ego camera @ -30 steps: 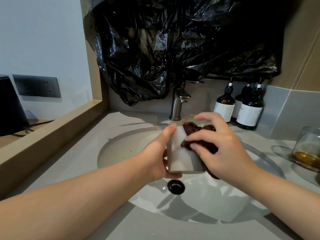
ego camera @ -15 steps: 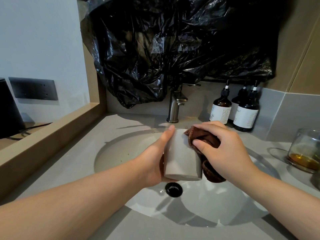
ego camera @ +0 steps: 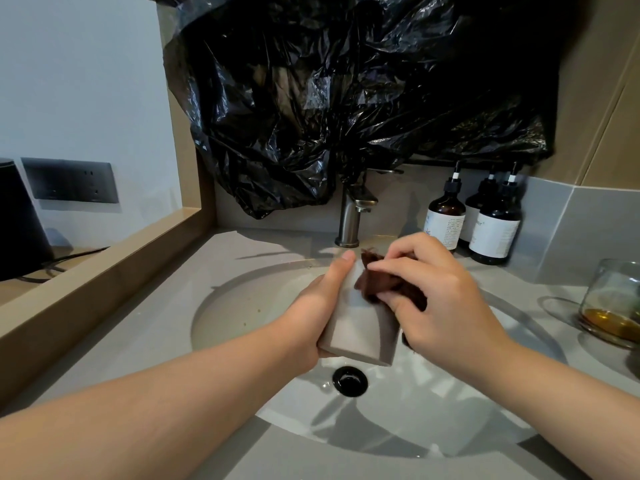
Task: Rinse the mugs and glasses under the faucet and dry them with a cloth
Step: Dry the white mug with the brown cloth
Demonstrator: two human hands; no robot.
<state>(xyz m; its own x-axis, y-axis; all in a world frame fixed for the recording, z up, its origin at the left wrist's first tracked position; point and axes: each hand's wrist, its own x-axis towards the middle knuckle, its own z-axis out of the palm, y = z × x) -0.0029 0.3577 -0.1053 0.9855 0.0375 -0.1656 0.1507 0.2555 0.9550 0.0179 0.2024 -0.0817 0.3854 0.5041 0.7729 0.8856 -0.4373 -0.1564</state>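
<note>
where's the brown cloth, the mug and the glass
brown cloth (ego camera: 375, 284), head view, bunched middle fold
mug (ego camera: 360, 327), head view, bare grey side wall
glass (ego camera: 613, 292), head view, clear side wall

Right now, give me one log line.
step drying | left hand grips mug over sink | right hand pinches brown cloth against mug | faucet off

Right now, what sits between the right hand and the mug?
The cloth: the right hand presses it against the mug near the rim, as the head view shows.
</note>
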